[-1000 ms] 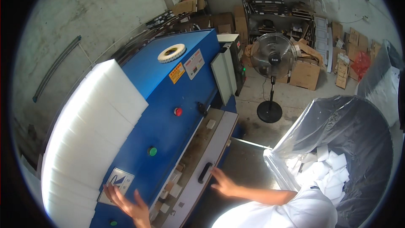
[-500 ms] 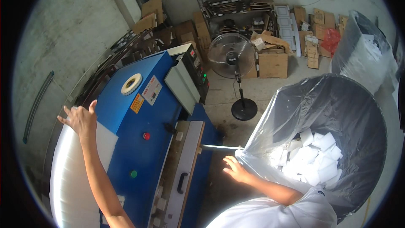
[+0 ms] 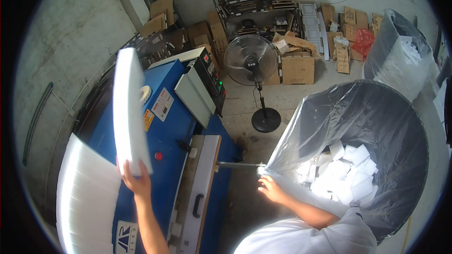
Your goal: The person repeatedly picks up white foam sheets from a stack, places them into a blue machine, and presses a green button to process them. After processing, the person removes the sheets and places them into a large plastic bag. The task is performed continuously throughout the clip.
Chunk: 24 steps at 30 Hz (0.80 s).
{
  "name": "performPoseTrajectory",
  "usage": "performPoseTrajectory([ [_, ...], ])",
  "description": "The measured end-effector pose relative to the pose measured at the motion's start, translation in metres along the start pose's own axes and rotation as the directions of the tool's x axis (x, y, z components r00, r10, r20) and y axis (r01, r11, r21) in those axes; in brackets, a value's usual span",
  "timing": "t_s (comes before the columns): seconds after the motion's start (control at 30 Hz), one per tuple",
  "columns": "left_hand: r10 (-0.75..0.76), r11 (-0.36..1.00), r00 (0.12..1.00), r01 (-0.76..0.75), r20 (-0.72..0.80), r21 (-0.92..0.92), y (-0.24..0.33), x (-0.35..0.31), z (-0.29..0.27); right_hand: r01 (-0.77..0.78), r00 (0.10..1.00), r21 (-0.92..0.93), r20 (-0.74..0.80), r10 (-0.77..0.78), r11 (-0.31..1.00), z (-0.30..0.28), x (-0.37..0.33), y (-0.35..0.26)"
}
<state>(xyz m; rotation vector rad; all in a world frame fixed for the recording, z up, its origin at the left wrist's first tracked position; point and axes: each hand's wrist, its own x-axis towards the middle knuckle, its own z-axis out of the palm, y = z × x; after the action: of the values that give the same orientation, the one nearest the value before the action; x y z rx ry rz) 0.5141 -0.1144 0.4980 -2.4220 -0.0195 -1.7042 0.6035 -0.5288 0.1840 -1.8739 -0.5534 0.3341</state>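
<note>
My left hand (image 3: 136, 182) grips the lower end of a long white foam slab (image 3: 128, 113), which stands nearly upright above the blue machine (image 3: 162, 160). To the left of that hand lies a stack of white foam sheets (image 3: 89, 197) on the machine. My right hand (image 3: 272, 189) holds nothing; its fingers are apart, close to the near edge of a big bin (image 3: 400, 160) lined with clear plastic. Inside the bin is a heap of small white foam pieces (image 3: 341, 171).
The machine has a hinged-looking panel with a black handle (image 3: 198, 205) and a red button (image 3: 158, 155). A metal bar (image 3: 240, 165) reaches toward the bin. Beyond stand a pedestal fan (image 3: 252, 61), cardboard boxes (image 3: 298, 70) and a second plastic-lined bin (image 3: 391, 59).
My left hand, empty and spread over the foam stack before, now holds a foam slab over the machine, further right. My right hand stays near the bin's edge.
</note>
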Motion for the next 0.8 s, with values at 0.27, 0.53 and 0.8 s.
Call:
performPoseTrajectory([
  [0.27, -0.799, 0.343, 0.529, 0.791, 0.286, -0.506, 0.077, -0.178, -0.124, -0.347, 0.934, 0.833, 0.350, 0.075, 0.431, 0.005, 0.076, 0.000],
  [0.53, -0.967, -0.122, -0.028, 0.925, 0.254, -0.360, 0.097, -0.320, -0.223, -0.075, 0.801, 0.330, 0.582, -0.140, 0.941, 0.074, 0.092, -0.053],
  [0.8, -0.996, 0.076, 0.090, 0.871, -0.005, 0.485, 0.078, -0.469, -0.280, -0.204, 0.956, 0.540, 0.288, 0.049, 0.816, 0.056, 0.101, 0.048],
])
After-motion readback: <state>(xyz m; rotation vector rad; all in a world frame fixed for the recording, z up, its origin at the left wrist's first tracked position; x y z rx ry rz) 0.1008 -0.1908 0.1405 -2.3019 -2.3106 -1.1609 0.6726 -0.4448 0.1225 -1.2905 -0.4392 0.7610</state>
